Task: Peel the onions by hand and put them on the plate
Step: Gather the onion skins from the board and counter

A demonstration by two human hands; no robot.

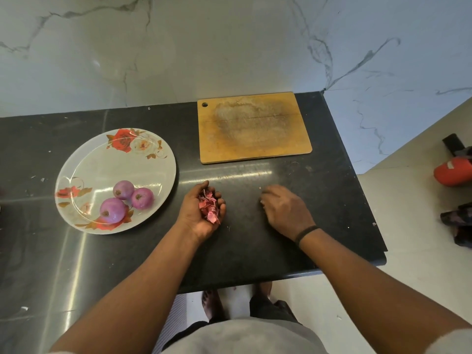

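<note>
While three peeled onions (127, 200) sit on the plate (84, 159), the left hand (201, 213) cups light, brittle skins (209, 206); the right hand (283, 208), fingers curled down, picks at the desk (293, 180), its catch hidden.

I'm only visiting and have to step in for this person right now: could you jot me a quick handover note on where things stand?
Left hand: cupped palm up, holding a pile of onion skins.
Right hand: palm down on the dark counter, fingers curled by a tiny scrap; whether it pinches anything is unclear.
Three peeled onions lie together on the flowered plate, left of the hands. The cutting board is bare.
Done: peeling and plating, as far as visible.
Left: probably gather the last bits and throw away the skins.
</note>
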